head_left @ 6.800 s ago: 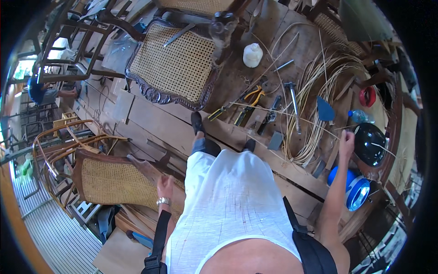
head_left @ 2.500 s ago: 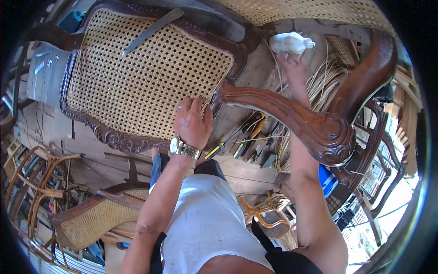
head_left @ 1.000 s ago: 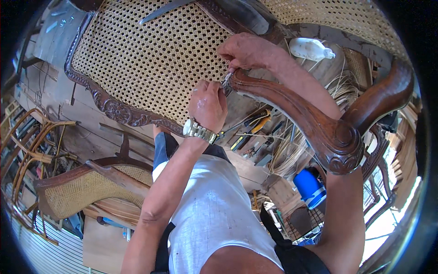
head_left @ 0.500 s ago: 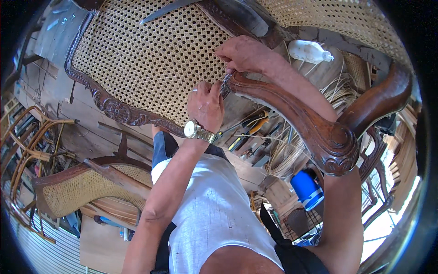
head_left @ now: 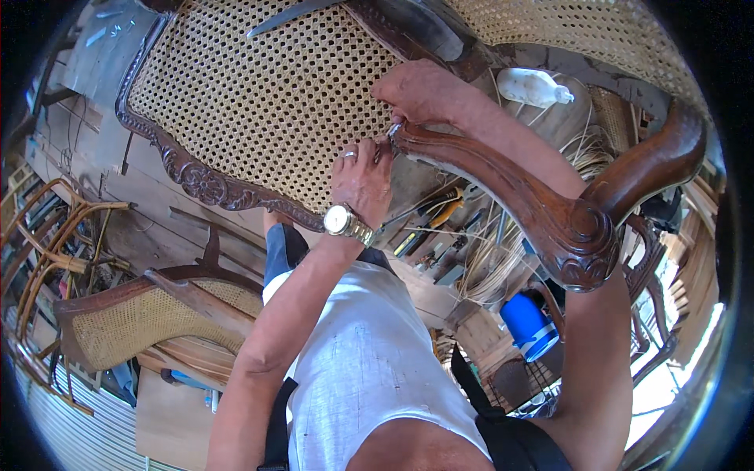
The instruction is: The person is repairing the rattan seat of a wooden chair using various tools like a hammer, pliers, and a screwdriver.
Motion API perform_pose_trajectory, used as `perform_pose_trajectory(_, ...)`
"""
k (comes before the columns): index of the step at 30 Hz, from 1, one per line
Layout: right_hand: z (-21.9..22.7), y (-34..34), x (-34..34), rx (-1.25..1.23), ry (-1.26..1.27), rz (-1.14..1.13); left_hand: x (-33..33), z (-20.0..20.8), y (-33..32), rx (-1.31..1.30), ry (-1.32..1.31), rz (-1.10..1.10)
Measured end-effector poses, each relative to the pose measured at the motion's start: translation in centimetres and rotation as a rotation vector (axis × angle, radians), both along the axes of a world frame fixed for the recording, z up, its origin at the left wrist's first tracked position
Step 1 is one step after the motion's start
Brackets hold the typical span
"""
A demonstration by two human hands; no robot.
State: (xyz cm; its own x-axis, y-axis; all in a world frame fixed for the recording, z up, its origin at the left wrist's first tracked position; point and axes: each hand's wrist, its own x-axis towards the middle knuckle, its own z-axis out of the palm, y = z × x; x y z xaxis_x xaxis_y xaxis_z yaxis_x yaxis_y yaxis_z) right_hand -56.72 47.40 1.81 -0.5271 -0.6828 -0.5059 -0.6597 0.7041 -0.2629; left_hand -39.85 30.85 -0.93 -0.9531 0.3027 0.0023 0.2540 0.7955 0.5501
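A carved dark wooden chair frame [head_left: 206, 184] surrounds a woven cane panel [head_left: 259, 110] in front of me. My left hand [head_left: 361, 180], with a ring and a metal wristwatch [head_left: 339, 220], is closed over the frame's lower right edge, its fingers bent against the cane. Just beyond it, my right hand [head_left: 420, 90] is closed at the panel's right edge, its forearm passing behind the curved armrest [head_left: 503, 180]. Between the two hands a small shiny bit [head_left: 394, 129] shows at the armrest's end. What the right fingers pinch is hidden.
Loose cane strands [head_left: 491, 267] and hand tools, including orange-handled pliers [head_left: 446, 213], lie below the armrest. A white bottle [head_left: 534, 87] rests beyond my right forearm. A blue container [head_left: 528, 322] stands lower right. Another cane-panelled frame [head_left: 133, 322] and a rattan frame [head_left: 55, 235] are at left.
My left hand has shifted slightly right and its fingers have moved closer to the armrest's end. The right hand has stayed nearly in place, while its elbow has moved a little outward.
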Motion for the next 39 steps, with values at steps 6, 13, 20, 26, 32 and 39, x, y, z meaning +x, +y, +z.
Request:
perform_pose_trajectory(6, 0.0, -0.2, -0.1, -0.024, 0.017, 0.089, -1.4, -0.7, -0.8, 0.284, -0.201, 0.025)
perform_pose_trajectory(13, 0.5, 0.1, -0.2, 0.023, -0.097, -0.003, -2.3, -0.3, -0.5, 0.218, -0.117, 0.041)
perform_pose_trajectory(20, 0.3, 0.2, -0.4, -0.051, -0.082, 0.034, -3.9, -0.4, -0.8, 0.168, -0.219, -0.109)
perform_pose_trajectory(26, 0.2, 1.3, -0.3, -0.182, -0.141, 0.074, -6.3, 0.3, -1.7, -0.025, -0.294, -0.31)
perform_pose_trajectory(32, 0.2, 4.0, 0.8, -0.477, -0.094, -0.258, -7.6, 2.5, -2.3, -0.211, -0.322, -0.444)
perform_pose_trajectory(39, -0.5, 6.7, 4.0, -0.43, 0.125, -0.189, -7.4, 2.8, -2.4, -0.215, -0.324, -0.434)
